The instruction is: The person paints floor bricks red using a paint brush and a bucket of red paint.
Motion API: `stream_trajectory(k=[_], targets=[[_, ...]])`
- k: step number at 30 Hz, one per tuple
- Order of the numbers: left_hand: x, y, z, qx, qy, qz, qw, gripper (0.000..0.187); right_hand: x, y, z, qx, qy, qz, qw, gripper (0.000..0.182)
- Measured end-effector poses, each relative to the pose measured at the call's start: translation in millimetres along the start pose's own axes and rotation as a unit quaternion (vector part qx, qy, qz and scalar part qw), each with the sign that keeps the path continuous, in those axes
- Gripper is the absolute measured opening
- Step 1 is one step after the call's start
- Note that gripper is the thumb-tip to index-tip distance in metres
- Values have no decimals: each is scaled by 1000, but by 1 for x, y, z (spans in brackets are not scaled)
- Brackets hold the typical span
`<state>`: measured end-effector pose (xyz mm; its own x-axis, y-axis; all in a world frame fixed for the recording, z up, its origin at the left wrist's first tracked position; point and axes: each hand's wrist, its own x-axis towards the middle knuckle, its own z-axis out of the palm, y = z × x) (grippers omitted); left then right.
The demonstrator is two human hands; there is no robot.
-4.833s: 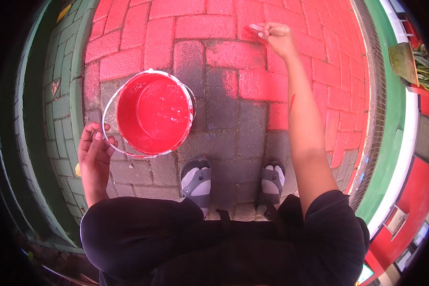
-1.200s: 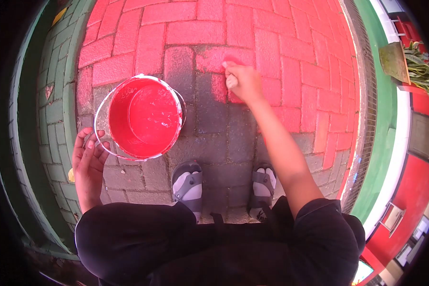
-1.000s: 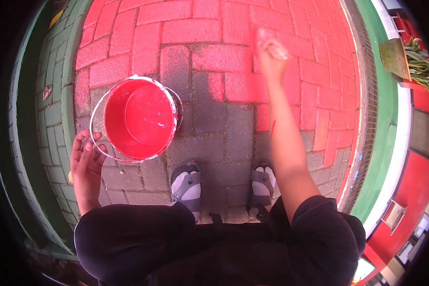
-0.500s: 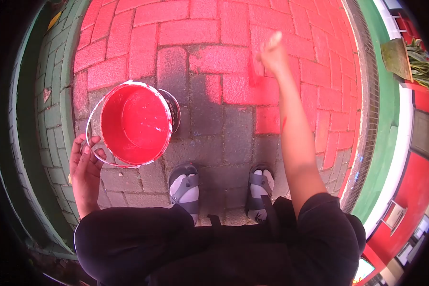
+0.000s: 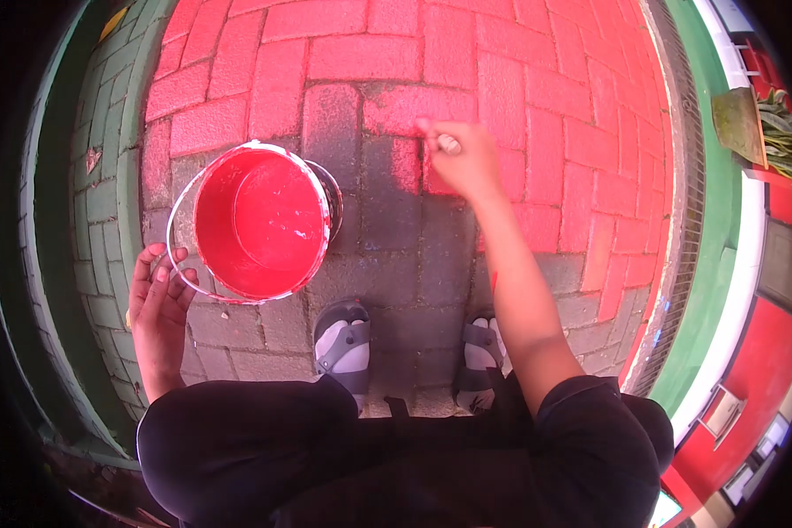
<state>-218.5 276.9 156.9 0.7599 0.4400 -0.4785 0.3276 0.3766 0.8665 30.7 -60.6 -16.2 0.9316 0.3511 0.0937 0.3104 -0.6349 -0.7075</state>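
Fingers of my left hand (image 5: 157, 299) are closed on the thin handle of a paint bucket (image 5: 260, 220). The bucket tilts towards me, its inside coated in red paint and its rim smeared white and red. My right hand (image 5: 468, 163) is wrapped round a paintbrush (image 5: 450, 143); only the pale end of its handle shows, and the bristles are hidden beneath the hand. That hand is low over the paving bricks (image 5: 392, 202), where wet red paint (image 5: 374, 110) borders bare grey bricks.
My sandalled feet (image 5: 343, 348) stand on unpainted grey bricks. Green-painted bricks and a kerb (image 5: 106, 185) run along the left. On the right are a drain grate (image 5: 678, 176), a green strip (image 5: 708, 202) and a potted plant (image 5: 779, 132).
My right hand has swept left and a little towards me with the paintbrush, coming nearer the bucket. My left hand keeps its hold on the bucket handle. The view has shifted slightly.
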Motion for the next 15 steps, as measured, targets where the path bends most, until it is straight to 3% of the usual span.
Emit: stream_trajectory(k=[1,3,4,6,8,10,14,15], targets=[[0,0,0,2,-3,-3,1000,38,-2,-3,4,-1,0,4,1000,12],[1,-3,2,2,-3,1,1000,37,4,-6,12,226,-31,-18,973,14],[0,-3,2,1,3,9,1000,36,15,-2,19,283,23,-37,958,13],[0,-2,1,1,8,15,1000,37,41,23,3,198,25,180,963,12],[-1,-1,0,0,15,18,1000,37,58,46,-20,169,169,270,933,15],[-3,0,0,15,2,19,1000,38,70,67,-31,48,336,137,931,13],[-3,-2,-3,12,14,15,1000,38,51,38,-30,-5,294,63,954,11],[-2,-3,-4,11,10,14,1000,38,45,42,-16,-45,188,-25,981,11]])
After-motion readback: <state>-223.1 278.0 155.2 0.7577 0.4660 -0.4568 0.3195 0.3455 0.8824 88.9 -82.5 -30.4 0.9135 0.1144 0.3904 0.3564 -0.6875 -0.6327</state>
